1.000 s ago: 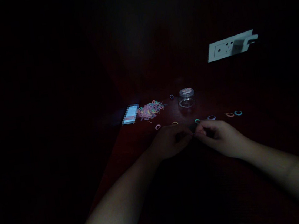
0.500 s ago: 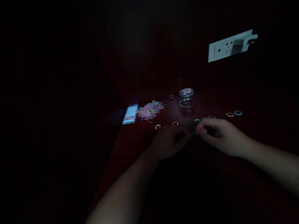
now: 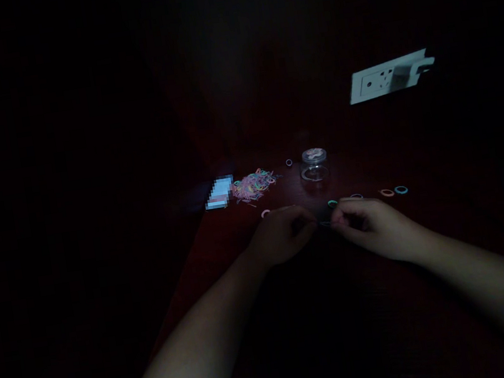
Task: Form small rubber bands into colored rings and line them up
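Between my two hands stretches a thin, bluish elastic hair band (image 3: 325, 223). My left hand (image 3: 285, 234) pinches one end of it, and my right hand (image 3: 374, 227) pinches the other. The fingers of both hands are closed. Just beyond the hands, single hair bands lie in a loose row: a pink one (image 3: 264, 214) partly behind the left hand, a green one (image 3: 333, 205) near the right fingertips, and a greyish one (image 3: 356, 196) partly covered by the right hand. Further right are an orange band (image 3: 392, 194) and a blue band (image 3: 402, 194).
A heaped pile of colourful hair bands (image 3: 254, 187) lies at the back left, beside a lit phone (image 3: 220, 192). A clear lidded jar (image 3: 315, 170) stands behind the hands, with a small dark ring (image 3: 290, 166) left of it. A wall socket (image 3: 371, 84) holds a plug. The room is very dark.
My left hand has shifted slightly left and up, so more of the band shows between the hands. It now covers the yellow band in the row. My right hand barely moves.
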The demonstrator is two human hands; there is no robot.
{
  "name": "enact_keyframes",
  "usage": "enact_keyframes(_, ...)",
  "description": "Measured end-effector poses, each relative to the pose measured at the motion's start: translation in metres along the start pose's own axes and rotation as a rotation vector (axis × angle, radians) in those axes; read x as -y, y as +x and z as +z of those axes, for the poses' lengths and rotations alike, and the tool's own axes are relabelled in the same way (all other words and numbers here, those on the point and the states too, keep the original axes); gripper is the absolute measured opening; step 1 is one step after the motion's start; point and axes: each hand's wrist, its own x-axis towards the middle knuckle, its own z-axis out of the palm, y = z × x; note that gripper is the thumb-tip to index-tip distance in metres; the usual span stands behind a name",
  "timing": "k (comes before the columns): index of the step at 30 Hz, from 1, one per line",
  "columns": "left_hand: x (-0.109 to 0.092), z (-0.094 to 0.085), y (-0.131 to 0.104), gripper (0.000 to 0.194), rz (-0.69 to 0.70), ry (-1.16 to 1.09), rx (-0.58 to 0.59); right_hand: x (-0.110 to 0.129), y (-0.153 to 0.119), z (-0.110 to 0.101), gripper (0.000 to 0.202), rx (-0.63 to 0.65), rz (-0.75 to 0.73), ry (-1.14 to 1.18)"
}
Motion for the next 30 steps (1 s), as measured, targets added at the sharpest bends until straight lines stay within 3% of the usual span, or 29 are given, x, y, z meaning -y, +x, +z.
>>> enact_keyframes(6, 0.014, -0.008, 0.002, 0.016, -0.065, 0.139, -0.077, -0.01, 0.0, -0.008, 0.008, 0.094, -0.035, -0.138)
enact_keyframes(11, 0.02, -0.014, 0.001, 0.018, -0.123, 0.218, -0.009, -0.014, 0.0, -0.005, 0.009, 0.12, -0.002, -0.143)
enact_keyframes(19, 0.016, -0.013, 0.0, 0.011, -0.096, 0.212, 0.054, -0.019, 0.0, -0.007, 0.008, 0.087, 0.024, -0.185)
enact_keyframes(30, 0.02, -0.014, -0.001, 0.011, -0.108, 0.22, 0.147, -0.017, -0.002, -0.006, 0.01, 0.191, 0.084, -0.213)
